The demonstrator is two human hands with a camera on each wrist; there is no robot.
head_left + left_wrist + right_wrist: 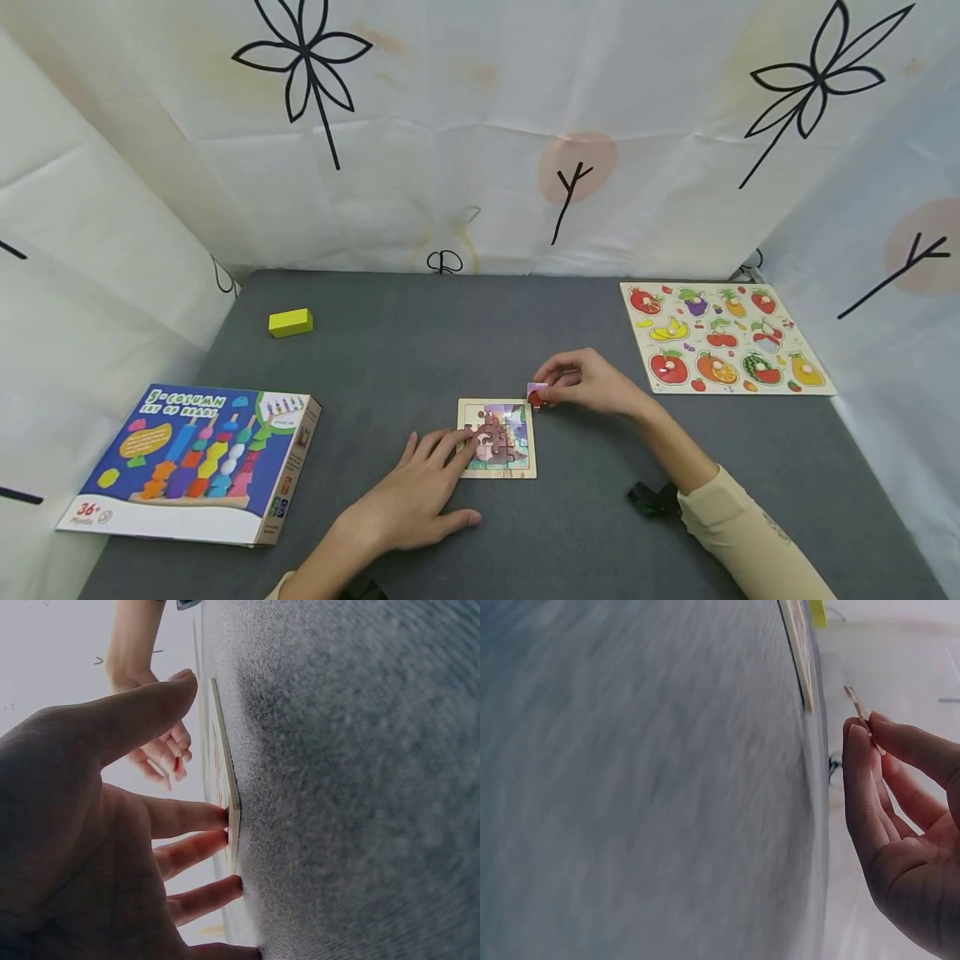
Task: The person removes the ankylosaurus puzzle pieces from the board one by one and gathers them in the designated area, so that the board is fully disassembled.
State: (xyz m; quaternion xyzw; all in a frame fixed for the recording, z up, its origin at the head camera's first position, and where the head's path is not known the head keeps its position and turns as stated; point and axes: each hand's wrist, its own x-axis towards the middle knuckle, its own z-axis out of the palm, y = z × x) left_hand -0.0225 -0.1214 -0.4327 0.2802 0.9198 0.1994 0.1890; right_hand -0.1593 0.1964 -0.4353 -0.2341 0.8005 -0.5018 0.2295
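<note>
A small square jigsaw puzzle in a pale wooden frame (497,476) lies on the grey table, its picture showing a brown animal. Fingertips of my left hand (423,487) rest on the frame's left edge, thumb spread away from it; the left wrist view shows the fingers fairly straight against the thin board (225,776). Between thumb and fingers, my right hand (592,383) pinches a jigsaw piece (534,388), lilac and dark red, just off the frame's upper right corner. In the right wrist view that thin piece (855,701) appears edge-on, raised above the table.
On the left lies a blue and white bead-set box (195,454), with a yellow block (291,322) behind it. A fruit puzzle board (723,337) lies at the back right. Near the right sleeve is a black object (651,498). White patterned cloth (480,133) surrounds the table.
</note>
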